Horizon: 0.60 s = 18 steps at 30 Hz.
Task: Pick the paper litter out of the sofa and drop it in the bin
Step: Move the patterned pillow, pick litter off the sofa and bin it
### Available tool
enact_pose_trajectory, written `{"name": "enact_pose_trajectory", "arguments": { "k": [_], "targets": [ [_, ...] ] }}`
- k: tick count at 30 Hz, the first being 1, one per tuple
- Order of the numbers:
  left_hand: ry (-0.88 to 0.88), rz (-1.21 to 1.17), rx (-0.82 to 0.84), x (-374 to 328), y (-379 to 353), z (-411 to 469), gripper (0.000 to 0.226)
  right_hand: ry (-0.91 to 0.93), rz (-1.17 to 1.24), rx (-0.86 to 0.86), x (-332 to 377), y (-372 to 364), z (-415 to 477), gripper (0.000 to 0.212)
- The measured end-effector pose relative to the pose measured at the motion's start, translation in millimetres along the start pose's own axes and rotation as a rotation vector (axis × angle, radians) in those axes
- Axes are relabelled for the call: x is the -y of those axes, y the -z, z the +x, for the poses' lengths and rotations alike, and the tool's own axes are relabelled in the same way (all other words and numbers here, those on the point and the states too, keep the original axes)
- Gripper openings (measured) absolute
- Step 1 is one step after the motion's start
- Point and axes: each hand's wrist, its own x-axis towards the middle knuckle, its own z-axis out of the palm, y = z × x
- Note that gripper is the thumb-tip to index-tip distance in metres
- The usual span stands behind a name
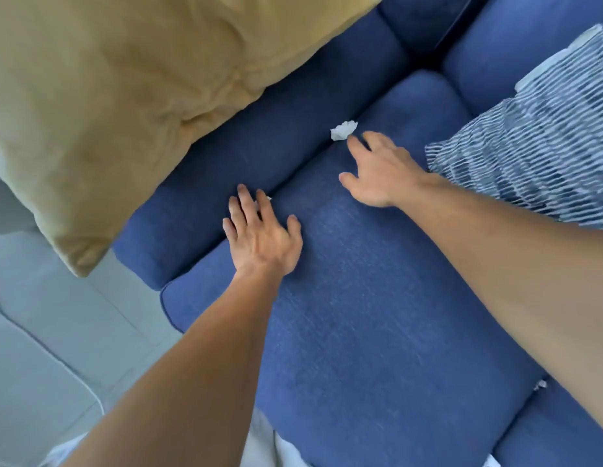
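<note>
A crumpled white paper scrap [342, 130] sticks up from the crease between the blue sofa's seat cushion [377, 298] and its arm. My right hand [377, 170] is spread open just below it, with the fingertips almost touching the scrap. My left hand [259, 234] lies flat and open on the same crease lower down. A tiny white bit [268, 198] peeks out beside its fingertips. Another small paper piece [540, 384] sits in the gap at the seat cushion's right edge. No bin is in view.
A large tan cushion [125, 96] lies over the sofa arm at upper left. A blue-and-white striped cushion [536, 139] rests on the seat at right. Pale tiled floor [40, 332] with a thin white cable lies to the left.
</note>
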Motion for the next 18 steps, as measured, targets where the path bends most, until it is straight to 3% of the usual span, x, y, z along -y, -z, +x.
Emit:
{"name": "enact_pose_trajectory", "arguments": {
  "k": [6,11,18],
  "targets": [
    [0.028,-0.027,-0.096,-6,-32,-6,0.069,0.057,0.013,-0.106,-4,-17,49,0.074],
    [0.001,0.029,-0.124,-5,-40,-4,0.08,0.069,-0.083,-0.088,-9,-38,73,0.084],
    [-0.02,-0.016,-0.029,5,-23,9,0.076,0.162,-0.215,-0.018,-11,-34,80,0.079]
  ]
}}
